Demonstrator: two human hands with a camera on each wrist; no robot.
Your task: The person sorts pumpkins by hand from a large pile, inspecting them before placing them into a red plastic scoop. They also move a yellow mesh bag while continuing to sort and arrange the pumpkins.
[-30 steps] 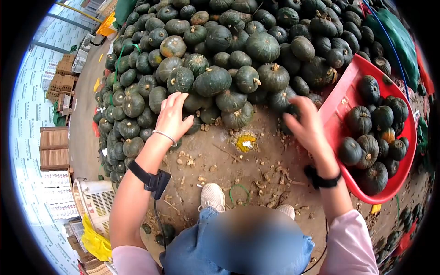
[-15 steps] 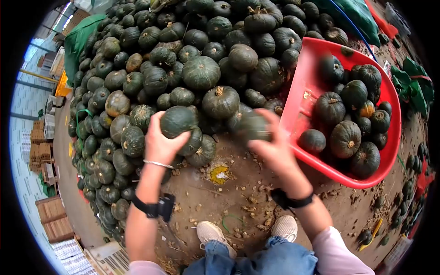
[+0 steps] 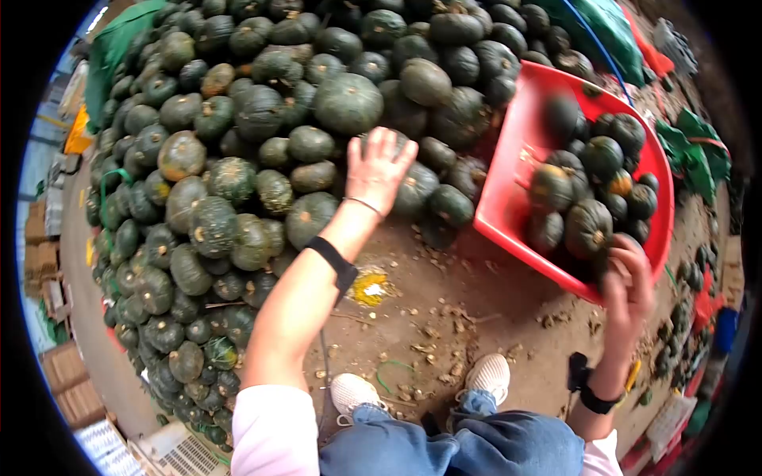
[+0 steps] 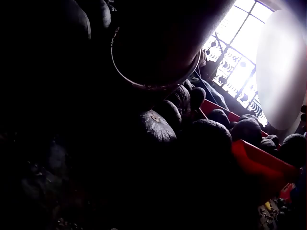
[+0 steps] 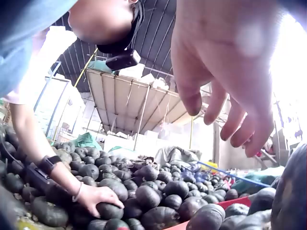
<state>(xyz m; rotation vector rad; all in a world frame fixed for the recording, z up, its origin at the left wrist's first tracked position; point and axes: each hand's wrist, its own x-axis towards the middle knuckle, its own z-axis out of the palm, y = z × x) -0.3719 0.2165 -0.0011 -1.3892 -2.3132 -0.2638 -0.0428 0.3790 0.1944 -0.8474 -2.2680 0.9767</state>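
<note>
My left hand (image 3: 379, 170) rests with spread fingers on a dark green pumpkin in the pile, also seen under that hand in the right wrist view as a round pumpkin (image 5: 110, 211). My right hand (image 3: 629, 282), blurred, is at the near rim of a red plastic tub (image 3: 502, 178). In the right wrist view its fingers (image 5: 216, 103) hang loosely curved with nothing between them. Several green pumpkins (image 3: 589, 226) lie in the tub, one of them with an orange patch (image 3: 549, 187). The left wrist view is mostly dark.
A large heap of pumpkins (image 3: 258, 111) fills the far and left side. Dry stem scraps and a yellow smear (image 3: 369, 287) mark the floor before my shoes (image 3: 355, 394). More small pumpkins (image 3: 681, 317) lie right of the tub, and green sheeting (image 3: 694, 151) behind it.
Half a second ago each hand held a pumpkin; neither does now. My left hand moved right onto another pumpkin, my right hand to the tub's near rim. An orange-patched pumpkin now shows in the tub.
</note>
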